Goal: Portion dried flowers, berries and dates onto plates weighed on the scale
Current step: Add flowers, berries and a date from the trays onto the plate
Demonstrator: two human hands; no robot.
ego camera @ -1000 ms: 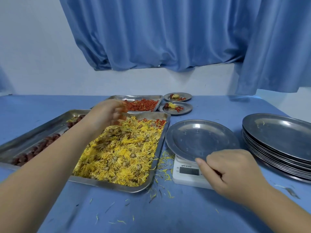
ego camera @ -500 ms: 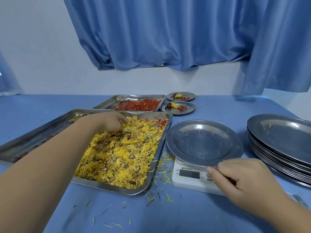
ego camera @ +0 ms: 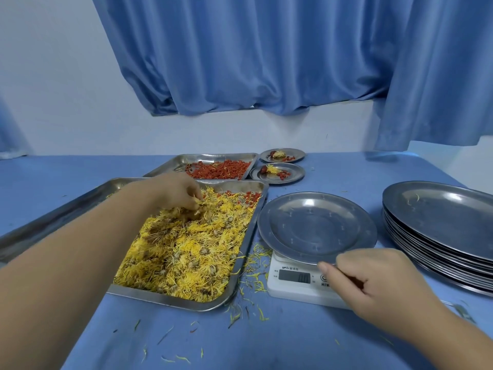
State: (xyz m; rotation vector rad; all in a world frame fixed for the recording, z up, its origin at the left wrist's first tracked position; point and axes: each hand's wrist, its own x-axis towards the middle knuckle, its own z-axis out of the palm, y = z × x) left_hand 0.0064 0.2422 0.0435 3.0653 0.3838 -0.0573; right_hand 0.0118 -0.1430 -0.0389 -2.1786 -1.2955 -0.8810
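Blue curtains hang in folds over a white wall behind a table covered in blue cloth. At near centre lies a steel tray heaped with yellow dried flowers; a few red berries sit in its far right corner. The left hand reaches over the far part of this tray, its fingers curled down into the heap and pinching a tuft of flowers. Just beyond stands a second tray holding a spread of red berries; a third tray lies at the left, its contents hidden behind the left forearm. To the right of the berry tray sit two small plates, one behind the other, each already carrying flowers, berries and a dark red piece.

Right of the flower tray a white scale bears a bare steel plate; the digits on the display are too blurred to read. The right hand sits at the near rim of this plate with fingers curled and the thumb stretched out just under the rim, over the front of the scale; whether it grips the rim or only rests there I cannot tell. A stack of steel plates stands at the far right, apart from the scale; loose petals lie scattered on the cloth between the flower tray and the scale and along the near edge.
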